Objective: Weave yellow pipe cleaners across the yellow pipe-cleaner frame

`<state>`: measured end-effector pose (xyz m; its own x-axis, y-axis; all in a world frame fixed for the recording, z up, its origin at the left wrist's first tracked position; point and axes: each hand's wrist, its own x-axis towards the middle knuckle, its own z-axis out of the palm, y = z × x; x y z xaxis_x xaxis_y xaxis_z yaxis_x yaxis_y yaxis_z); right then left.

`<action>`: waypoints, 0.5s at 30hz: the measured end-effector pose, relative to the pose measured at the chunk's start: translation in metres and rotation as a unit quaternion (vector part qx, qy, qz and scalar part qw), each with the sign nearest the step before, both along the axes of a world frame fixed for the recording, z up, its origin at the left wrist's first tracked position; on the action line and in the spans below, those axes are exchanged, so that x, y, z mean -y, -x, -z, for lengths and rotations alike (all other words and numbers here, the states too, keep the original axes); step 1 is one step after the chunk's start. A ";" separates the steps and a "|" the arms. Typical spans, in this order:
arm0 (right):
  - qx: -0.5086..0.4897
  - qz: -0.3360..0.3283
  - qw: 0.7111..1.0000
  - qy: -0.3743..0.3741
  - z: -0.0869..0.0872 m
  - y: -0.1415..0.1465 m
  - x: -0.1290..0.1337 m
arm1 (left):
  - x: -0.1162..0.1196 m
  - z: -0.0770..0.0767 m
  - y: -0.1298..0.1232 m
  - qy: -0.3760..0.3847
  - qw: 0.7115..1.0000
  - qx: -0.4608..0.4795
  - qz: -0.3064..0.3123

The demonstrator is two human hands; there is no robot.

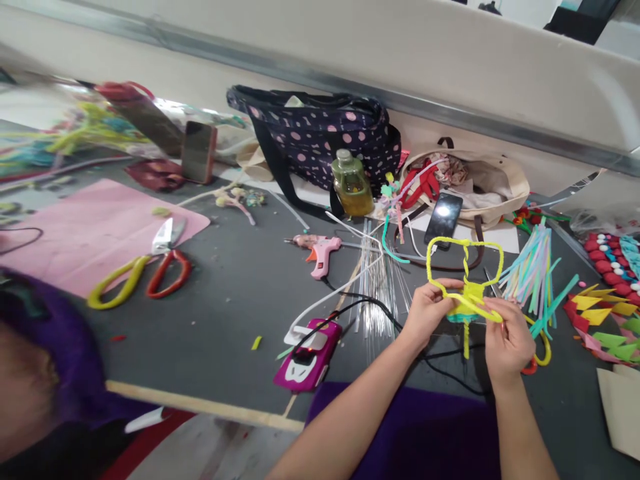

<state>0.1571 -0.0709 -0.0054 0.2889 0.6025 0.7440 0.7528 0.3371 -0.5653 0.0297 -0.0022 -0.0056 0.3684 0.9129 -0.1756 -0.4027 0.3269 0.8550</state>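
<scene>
Between the fingers (pixel 441 305), yellow frame (pixel 473 291)

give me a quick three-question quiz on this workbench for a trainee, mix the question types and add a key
1. True or false: the left hand and the right hand both hold the yellow pipe-cleaner piece.

2. What stands in front of the dark patterned bag?
a) a red mug
b) a bottle of yellow-green liquid
c) a stapler

3. Fill in: the scissors by the pink sheet have one red handle loop and one ____ loop.

Key: 1 true; 2 b; 3 yellow
</scene>
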 end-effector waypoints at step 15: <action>-0.496 -0.198 0.798 0.280 0.009 -0.007 -0.013 | 0.000 -0.001 0.005 -0.032 0.997 0.034 0.061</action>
